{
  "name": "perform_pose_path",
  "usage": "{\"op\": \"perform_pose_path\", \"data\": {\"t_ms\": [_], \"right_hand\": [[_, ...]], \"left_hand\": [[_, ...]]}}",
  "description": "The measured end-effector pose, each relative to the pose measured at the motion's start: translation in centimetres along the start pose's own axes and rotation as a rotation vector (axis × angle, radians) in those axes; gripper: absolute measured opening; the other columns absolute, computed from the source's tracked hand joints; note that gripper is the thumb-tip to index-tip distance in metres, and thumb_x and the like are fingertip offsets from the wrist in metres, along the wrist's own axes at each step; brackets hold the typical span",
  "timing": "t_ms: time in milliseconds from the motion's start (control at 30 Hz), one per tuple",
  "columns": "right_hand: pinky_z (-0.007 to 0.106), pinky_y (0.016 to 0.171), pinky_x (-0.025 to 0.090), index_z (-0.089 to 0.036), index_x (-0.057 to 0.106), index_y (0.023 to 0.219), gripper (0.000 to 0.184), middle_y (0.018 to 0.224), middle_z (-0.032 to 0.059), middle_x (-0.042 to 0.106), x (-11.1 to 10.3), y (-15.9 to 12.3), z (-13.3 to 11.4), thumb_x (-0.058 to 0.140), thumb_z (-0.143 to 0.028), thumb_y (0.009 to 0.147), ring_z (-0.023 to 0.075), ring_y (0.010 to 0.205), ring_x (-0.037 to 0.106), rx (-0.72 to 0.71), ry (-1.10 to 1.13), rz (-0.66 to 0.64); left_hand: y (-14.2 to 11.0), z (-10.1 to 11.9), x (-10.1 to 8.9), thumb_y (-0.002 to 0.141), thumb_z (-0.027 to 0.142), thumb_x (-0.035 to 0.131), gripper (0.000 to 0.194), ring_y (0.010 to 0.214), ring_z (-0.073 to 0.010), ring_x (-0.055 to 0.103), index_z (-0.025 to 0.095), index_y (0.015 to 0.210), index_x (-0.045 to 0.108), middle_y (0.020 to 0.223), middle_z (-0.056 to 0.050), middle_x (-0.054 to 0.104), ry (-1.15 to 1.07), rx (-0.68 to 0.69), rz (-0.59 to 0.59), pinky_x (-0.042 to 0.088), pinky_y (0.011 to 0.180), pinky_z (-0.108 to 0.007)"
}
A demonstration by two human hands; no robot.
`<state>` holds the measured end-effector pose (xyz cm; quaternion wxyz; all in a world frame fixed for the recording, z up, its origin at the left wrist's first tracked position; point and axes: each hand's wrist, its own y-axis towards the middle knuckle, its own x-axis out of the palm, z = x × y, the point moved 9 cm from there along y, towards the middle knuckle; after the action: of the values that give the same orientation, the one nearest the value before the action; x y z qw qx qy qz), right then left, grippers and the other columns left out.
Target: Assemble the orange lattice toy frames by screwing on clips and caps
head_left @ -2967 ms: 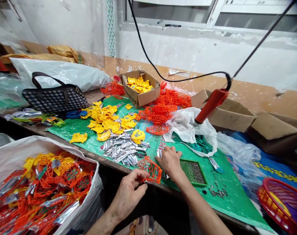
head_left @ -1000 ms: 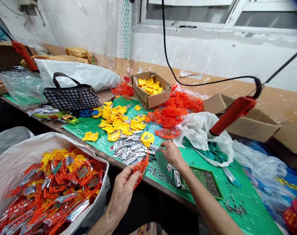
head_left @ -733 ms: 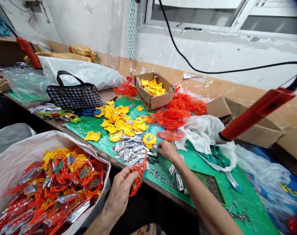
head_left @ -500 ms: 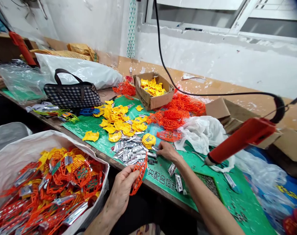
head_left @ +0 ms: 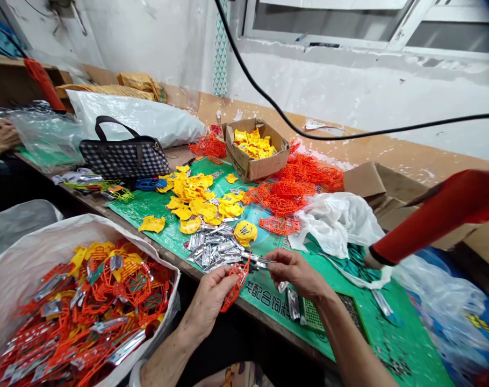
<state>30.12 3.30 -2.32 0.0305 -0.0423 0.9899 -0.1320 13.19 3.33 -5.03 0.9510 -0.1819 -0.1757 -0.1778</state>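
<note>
My left hand [head_left: 206, 303] pinches an orange plastic lattice piece [head_left: 235, 290] at the table's front edge. Between the thumb and fingers of my right hand [head_left: 296, 273] is a shiny silver strip [head_left: 261, 262], its far end close to the orange piece; whether they touch I cannot tell. Just beyond my hands lies a pile of silver strips [head_left: 212, 248]. A rounded yellow piece [head_left: 245, 233] with a blue mark sits beside that pile, and more yellow pieces [head_left: 194, 196] are heaped behind it. One orange lattice piece [head_left: 280, 224] lies apart, in front of the orange heap [head_left: 282, 198].
A white sack [head_left: 123, 232] of orange, yellow and silver pieces stands at left. The red power screwdriver [head_left: 433, 217] hangs at right near a green tray [head_left: 312, 316] of small parts. A cardboard box [head_left: 264, 167] holds yellow pieces. Another person's hand [head_left: 2, 137] shows far left.
My right hand has lifted a silver strip off the table and brought it toward the orange piece. The red screwdriver has swung to the right, and its cable has shifted.
</note>
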Motion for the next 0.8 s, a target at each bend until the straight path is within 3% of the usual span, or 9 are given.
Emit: {"op": "perform_pose_path", "data": {"t_ms": [200, 433, 600, 800], "right_hand": [[0.023, 0.047, 0.041, -0.017, 0.071, 0.081, 0.029, 0.054, -0.0054, 0.055, 0.9, -1.0, -0.3, 0.077, -0.042, 0.067, 0.0082, 0.046, 0.047, -0.004, 0.094, -0.055], [0.023, 0.047, 0.04, -0.016, 0.071, 0.074, 0.027, 0.055, -0.004, 0.058, 1.1, -1.1, -0.4, 0.082, -0.038, 0.063, 0.0082, 0.046, 0.049, 0.003, 0.164, -0.021], [0.024, 0.05, 0.04, -0.016, 0.069, 0.07, 0.03, 0.055, -0.0028, 0.058, 1.2, -1.1, 0.0, 0.084, -0.04, 0.058, 0.0093, 0.049, 0.049, 0.001, 0.275, 0.115], [0.026, 0.059, 0.041, -0.019, 0.068, 0.069, 0.036, 0.068, -0.0011, 0.062, 1.5, -1.6, 1.7, 0.086, -0.044, 0.051, 0.0122, 0.062, 0.052, -0.007, 0.425, 0.389]], "left_hand": [[0.4, 0.9, 1.6, 0.075, 0.034, 0.073, 0.024, 0.065, -0.0134, 0.058, 0.017, 0.091, 0.076, 0.077, -0.003, 0.071, 0.063, 0.006, -0.054, 0.043, 0.062, -0.021], [0.8, 0.7, 2.1, 0.078, 0.031, 0.07, 0.02, 0.066, -0.0122, 0.058, 0.016, 0.091, 0.073, 0.079, -0.003, 0.071, 0.058, 0.007, -0.085, 0.043, 0.063, -0.02], [0.9, 0.7, 1.8, 0.076, 0.029, 0.07, 0.023, 0.074, -0.015, 0.062, 0.017, 0.096, 0.069, 0.083, -0.003, 0.07, -0.048, 0.021, -0.033, 0.046, 0.069, -0.025], [1.0, 1.8, 2.1, 0.073, 0.025, 0.072, 0.021, 0.076, -0.0148, 0.061, 0.016, 0.091, 0.068, 0.085, -0.003, 0.07, -0.111, 0.109, -0.007, 0.046, 0.074, -0.026]]}}
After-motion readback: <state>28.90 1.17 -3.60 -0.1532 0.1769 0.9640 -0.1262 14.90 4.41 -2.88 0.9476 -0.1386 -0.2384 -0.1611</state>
